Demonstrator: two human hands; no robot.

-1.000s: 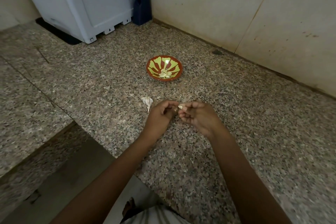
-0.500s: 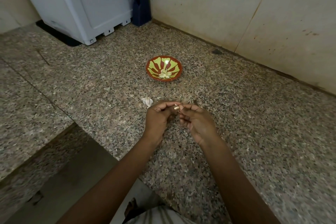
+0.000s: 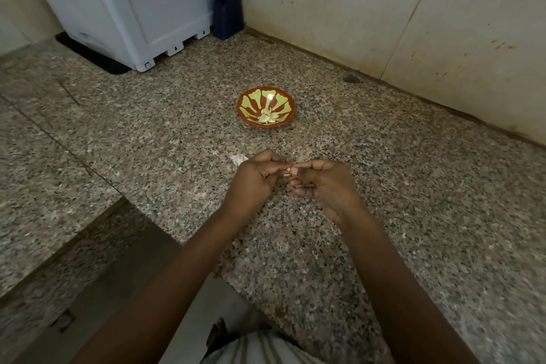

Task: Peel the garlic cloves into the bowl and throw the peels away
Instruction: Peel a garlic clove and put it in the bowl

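Where the two hands meet above the granite countertop (image 3: 413, 186), a little in from its near edge, a garlic clove (image 3: 291, 169) is pinched between them. Only a small pale bit of it shows between the fingertips. The left hand (image 3: 254, 183) has its fingers curled in, thumb and forefinger closed on the clove. The right hand (image 3: 328, 186) is curled the same way, its fingertips holding the clove's other side. How much skin is left on the clove cannot be told.

Just beyond the left hand's knuckles a small heap of white peels (image 3: 238, 159) lies on the stone, partly hidden by that hand. Farther toward the back edge, well apart from the hands, stands the red bowl (image 3: 285, 99) with green markings, upright, with several peeled cloves (image 3: 268, 117) gathered at its bottom. At the far left corner sits a white appliance (image 3: 133, 3), with a dark blue object (image 3: 226, 9) just beside it against the wall (image 3: 354, 9).
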